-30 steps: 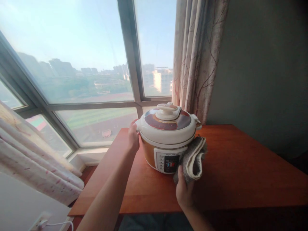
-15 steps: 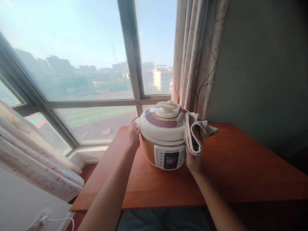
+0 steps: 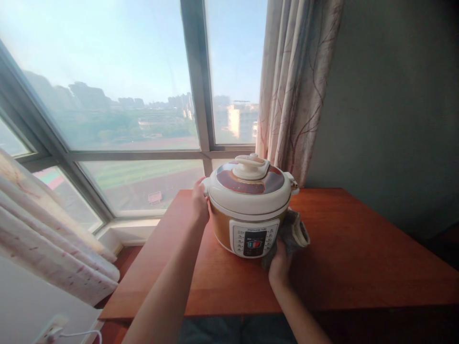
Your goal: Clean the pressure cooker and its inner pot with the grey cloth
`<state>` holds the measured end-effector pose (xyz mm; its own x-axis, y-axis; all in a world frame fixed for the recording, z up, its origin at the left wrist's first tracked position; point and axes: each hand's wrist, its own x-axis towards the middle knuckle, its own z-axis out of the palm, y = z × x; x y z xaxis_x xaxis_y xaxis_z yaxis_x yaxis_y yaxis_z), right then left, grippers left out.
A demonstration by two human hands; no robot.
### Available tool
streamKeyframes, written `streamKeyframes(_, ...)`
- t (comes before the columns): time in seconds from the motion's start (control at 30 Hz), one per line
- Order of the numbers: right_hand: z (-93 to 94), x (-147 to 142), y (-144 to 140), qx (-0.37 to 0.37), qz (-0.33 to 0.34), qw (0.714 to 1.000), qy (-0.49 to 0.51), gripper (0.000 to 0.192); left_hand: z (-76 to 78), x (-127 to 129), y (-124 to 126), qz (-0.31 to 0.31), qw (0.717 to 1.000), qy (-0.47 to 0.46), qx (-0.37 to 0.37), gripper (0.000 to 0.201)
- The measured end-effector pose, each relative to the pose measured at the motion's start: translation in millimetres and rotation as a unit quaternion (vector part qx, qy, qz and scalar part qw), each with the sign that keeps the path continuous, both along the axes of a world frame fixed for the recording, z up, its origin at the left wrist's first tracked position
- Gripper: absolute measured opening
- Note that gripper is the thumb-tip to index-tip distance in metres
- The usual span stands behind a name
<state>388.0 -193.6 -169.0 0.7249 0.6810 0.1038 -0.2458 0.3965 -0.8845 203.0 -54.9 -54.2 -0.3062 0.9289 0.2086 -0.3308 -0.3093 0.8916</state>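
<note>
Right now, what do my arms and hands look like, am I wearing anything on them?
Both arms are bare up to the frame's lower edge: no sleeves, gloves, watch or bracelets show. The left hand and right hand are bare too, with no rings visible from this view.

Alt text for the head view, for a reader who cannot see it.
A left hand steadies a white electric cooker on a wooden table while the right hand presses a folded grey cloth against its lower right side.
</note>
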Motion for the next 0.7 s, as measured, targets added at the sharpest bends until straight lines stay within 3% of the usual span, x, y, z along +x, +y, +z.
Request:
streamKeyframes(0.07, -7.6, -15.8, -21.0, -0.033, -0.022, 0.999, -0.018, 0.060, -1.5, -0.8, 1.1, 0.000, 1.000, 0.003, 0.006, 0.041)
streamKeyframes(0.17, -27.2, -37.9, -52.6, -0.058, 0.004, 0.996, -0.071, 0.063, -3.5, -2.3, 2.2, -0.002, 1.000, 0.002, 0.016, 0.037)
streamKeyframes(0.3, -35.6, -44.2, -67.7, 0.011, 0.022, 0.964, -0.266, 0.067, -3.9, -4.2, 1.7, -0.008, 1.000, 0.008, 0.029, 0.037)
streamKeyframes(0.37, -21.6, -34.8, -60.6, 0.054, 0.008, 0.918, -0.392, 0.067, -3.3, -4.7, 1.0, -0.012, 0.999, 0.017, 0.032, 0.036)
streamKeyframes(0.47, 15.6, -12.4, -40.6, 0.084, -0.026, 0.844, -0.528, 0.074, -2.0, -4.1, 0.7, -0.011, 0.999, 0.020, 0.031, 0.036)
streamKeyframes(0.6, 72.3, 17.2, -14.2, 0.104, -0.073, 0.749, -0.651, 0.078, -0.7, -2.1, 0.7, -0.005, 0.999, 0.017, 0.033, 0.035)
streamKeyframes(0.7, 110.6, 35.7, 1.3, 0.127, -0.072, 0.702, -0.697, 0.076, 0.1, -1.8, -0.7, -0.006, 0.999, 0.024, 0.033, 0.034)
